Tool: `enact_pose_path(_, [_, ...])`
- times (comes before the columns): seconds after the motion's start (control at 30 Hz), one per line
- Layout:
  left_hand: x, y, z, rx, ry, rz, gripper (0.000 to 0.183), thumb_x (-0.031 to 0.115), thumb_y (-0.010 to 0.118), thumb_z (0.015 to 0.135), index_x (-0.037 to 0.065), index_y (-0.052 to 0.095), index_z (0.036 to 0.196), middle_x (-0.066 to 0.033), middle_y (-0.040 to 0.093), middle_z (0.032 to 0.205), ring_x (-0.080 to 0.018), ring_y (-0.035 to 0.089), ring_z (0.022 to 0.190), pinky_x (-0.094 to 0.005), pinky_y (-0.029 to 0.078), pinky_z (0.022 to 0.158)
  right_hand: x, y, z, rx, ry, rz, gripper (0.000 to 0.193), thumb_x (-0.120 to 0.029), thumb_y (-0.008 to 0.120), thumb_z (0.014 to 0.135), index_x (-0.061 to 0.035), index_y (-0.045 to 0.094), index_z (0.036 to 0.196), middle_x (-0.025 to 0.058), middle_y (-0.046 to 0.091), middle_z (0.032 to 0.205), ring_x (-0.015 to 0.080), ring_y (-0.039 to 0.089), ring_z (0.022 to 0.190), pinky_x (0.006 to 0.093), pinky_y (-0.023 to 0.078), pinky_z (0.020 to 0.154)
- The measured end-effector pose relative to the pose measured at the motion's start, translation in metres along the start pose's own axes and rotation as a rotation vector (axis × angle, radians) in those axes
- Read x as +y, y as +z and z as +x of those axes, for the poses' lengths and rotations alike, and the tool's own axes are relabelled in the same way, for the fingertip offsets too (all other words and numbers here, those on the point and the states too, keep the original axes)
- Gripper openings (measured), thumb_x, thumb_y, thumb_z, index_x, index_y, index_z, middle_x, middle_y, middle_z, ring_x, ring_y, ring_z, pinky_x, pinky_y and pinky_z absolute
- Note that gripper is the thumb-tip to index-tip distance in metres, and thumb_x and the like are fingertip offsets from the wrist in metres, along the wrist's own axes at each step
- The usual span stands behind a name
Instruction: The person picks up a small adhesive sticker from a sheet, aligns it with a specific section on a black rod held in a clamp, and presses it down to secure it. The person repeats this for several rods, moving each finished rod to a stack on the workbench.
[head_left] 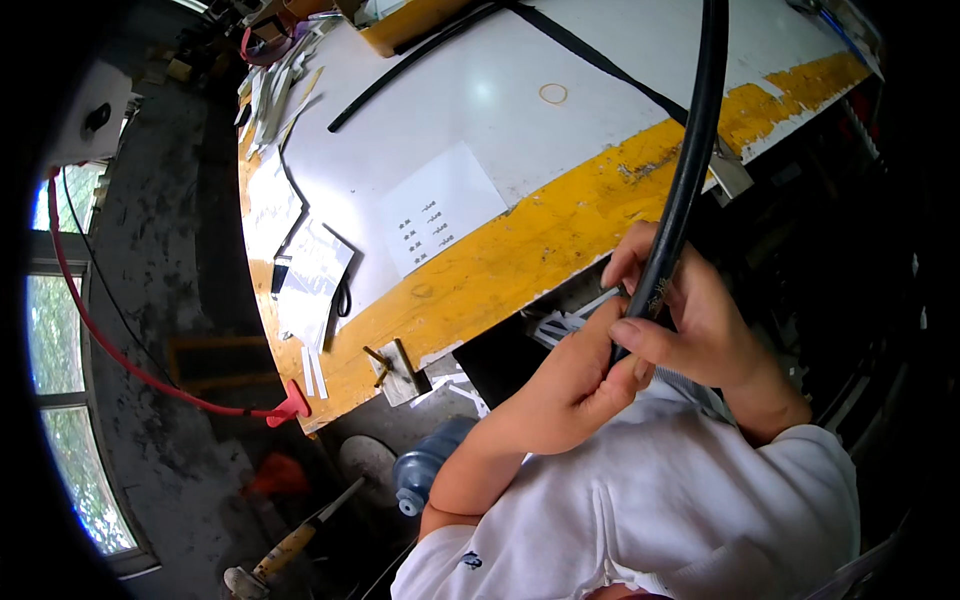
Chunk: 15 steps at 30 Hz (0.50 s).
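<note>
A thick black hose or cable point(694, 150) runs from the top edge down to my hands, in front of my white shirt. My left hand point(570, 390) is closed around its lower end, which the fingers hide. Just above, my right hand point(700, 315) wraps the same length from the right, its thumb pressed near the left fingertips. A small light marking shows on the black surface beside the right thumb. A thin pale strip point(597, 303) appears beside the left fingers; whether it is held I cannot tell. On the table lies a white sheet point(460, 185) with rows of small dark marks.
The white table point(420, 130) has a worn yellow edge. On it lie another black length point(400, 75), a flat black strip point(590, 55), a rubber band point(553, 93) and papers point(318, 275). Metal fittings point(397, 370) sit at the edge. A blue bottle point(430, 460) stands below.
</note>
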<state>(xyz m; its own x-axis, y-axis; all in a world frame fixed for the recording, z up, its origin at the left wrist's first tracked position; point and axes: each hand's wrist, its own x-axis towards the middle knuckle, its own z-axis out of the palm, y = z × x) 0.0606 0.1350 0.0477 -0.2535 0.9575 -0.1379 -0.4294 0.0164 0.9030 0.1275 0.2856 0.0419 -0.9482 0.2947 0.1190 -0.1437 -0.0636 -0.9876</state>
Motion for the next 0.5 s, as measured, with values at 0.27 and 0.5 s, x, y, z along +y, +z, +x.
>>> enact_pose_path(0.27, [-0.006, 0.02, 0.017, -0.004, 0.048, -0.032, 0.025, 0.026, 0.053, 0.096, 0.006, 0.038, 0.098, -0.0012, 0.044, 0.071, -0.0049, 0.033, 0.053, -0.0188, 0.025, 0.046, -0.023, -0.043, 0.03, 0.106, 0.095, -0.012, 0.029, -0.022, 0.071, 0.073, -0.0072, 0.053, 0.09, -0.0032, 0.046, 0.079, 0.004, 0.041, 0.067, 0.0195, 0.035, 0.058])
enact_pose_path(0.5, [-0.015, 0.017, 0.027, -0.032, 0.019, -0.017, 0.019, 0.021, 0.05, 0.097, 0.006, 0.038, 0.096, -0.001, 0.041, 0.069, -0.0047, 0.031, 0.052, -0.0188, 0.026, 0.043, -0.016, -0.05, 0.027, 0.116, 0.08, -0.198, 0.053, -0.029, 0.078, 0.065, -0.0093, 0.05, 0.106, -0.0038, 0.046, 0.086, 0.004, 0.044, 0.075, 0.0175, 0.038, 0.065])
